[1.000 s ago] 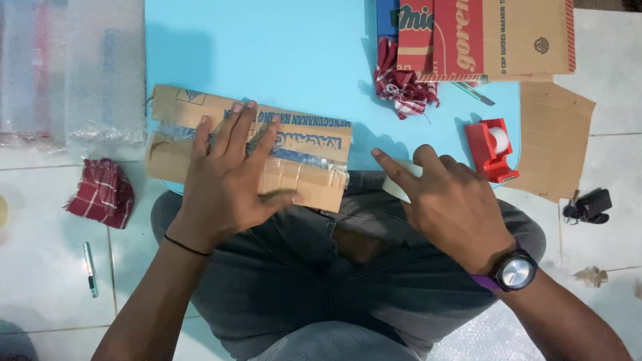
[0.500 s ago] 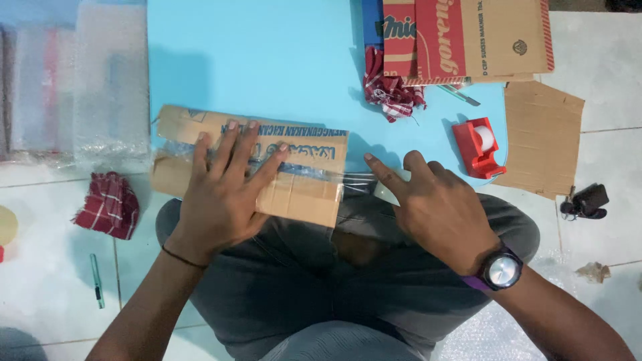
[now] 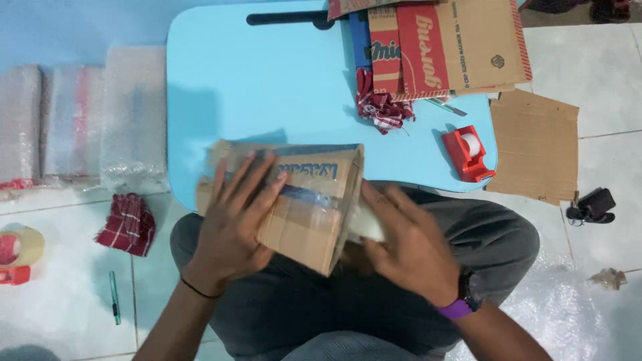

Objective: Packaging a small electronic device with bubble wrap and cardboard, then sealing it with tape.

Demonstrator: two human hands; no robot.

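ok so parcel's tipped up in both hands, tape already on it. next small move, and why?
Probably press the right hand along the open end of the cardboard parcel to flatten the clear tape there. The left hand lies spread over the taped top face and pins it, the parcel is tilted with its end turned toward the right hand, and the red tape dispenser sits out of hand on the blue table.
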